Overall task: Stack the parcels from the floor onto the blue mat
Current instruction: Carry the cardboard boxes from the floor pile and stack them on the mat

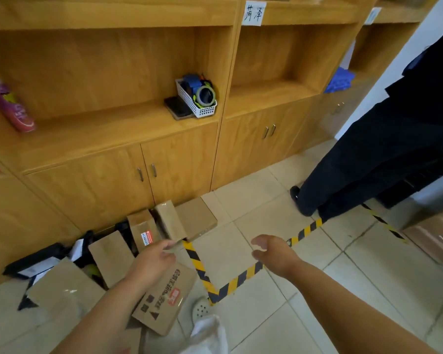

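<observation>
Several cardboard parcels lie in a heap on the floor against the wooden cabinets. A narrow taped box (169, 221) leans on a flat brown box (198, 219). A box with a red label (142, 231) stands behind my left hand. A printed box (164, 300) lies nearest my feet. Black mailer bags (33, 264) lie at the left of the heap. My left hand (151, 261) reaches toward the narrow box, fingertips at its lower corner, holding nothing. My right hand (274, 254) hovers open over the tiles. No blue mat is in view.
Yellow-black hazard tape (241, 277) marks a rectangle on the tiled floor. Another person in dark trousers (363, 169) stands at the right. A white basket with tape rolls (197, 98) sits on the shelf. My white shoe (201, 307) is beside the printed box.
</observation>
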Action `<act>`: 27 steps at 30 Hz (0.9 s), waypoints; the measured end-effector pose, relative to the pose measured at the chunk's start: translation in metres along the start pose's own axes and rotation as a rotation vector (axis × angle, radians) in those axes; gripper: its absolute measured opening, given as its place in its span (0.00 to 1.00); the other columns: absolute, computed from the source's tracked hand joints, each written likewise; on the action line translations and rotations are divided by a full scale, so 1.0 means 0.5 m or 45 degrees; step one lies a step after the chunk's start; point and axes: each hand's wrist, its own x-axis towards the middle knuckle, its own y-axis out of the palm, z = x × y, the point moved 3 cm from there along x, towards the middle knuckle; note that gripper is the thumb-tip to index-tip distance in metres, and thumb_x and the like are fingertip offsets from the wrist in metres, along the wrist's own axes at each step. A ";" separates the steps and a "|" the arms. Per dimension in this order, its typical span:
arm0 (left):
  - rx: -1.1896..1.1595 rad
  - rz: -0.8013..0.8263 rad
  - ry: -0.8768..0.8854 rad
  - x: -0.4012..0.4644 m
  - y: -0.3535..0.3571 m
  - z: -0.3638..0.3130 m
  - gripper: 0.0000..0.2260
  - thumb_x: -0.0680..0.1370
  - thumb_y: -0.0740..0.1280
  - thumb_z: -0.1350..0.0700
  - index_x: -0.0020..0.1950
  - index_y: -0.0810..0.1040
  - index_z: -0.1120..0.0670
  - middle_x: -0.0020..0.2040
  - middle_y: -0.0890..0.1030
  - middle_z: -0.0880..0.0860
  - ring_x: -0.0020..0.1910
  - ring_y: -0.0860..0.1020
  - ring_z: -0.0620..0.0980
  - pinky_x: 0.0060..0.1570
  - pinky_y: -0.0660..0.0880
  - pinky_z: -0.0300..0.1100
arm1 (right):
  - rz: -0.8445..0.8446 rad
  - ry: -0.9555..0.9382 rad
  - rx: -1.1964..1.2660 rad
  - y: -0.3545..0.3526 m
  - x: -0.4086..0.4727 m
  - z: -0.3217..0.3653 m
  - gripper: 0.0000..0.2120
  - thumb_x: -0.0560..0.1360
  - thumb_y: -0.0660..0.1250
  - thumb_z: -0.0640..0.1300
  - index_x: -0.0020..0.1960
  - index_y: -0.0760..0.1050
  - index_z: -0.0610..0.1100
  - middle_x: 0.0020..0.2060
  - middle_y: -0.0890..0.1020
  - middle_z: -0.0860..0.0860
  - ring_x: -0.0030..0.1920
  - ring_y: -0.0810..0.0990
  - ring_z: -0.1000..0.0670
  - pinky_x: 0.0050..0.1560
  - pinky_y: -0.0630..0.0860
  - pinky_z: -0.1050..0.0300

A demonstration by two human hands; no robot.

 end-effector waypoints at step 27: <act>-0.227 -0.291 -0.511 0.531 0.000 -0.183 0.19 0.78 0.62 0.53 0.70 0.70 0.50 0.67 0.74 0.50 0.62 0.75 0.50 0.49 0.71 0.39 | 0.445 -0.309 -0.301 -0.257 0.764 0.083 0.17 0.77 0.65 0.46 0.65 0.73 0.45 0.63 0.76 0.48 0.62 0.75 0.50 0.59 0.69 0.62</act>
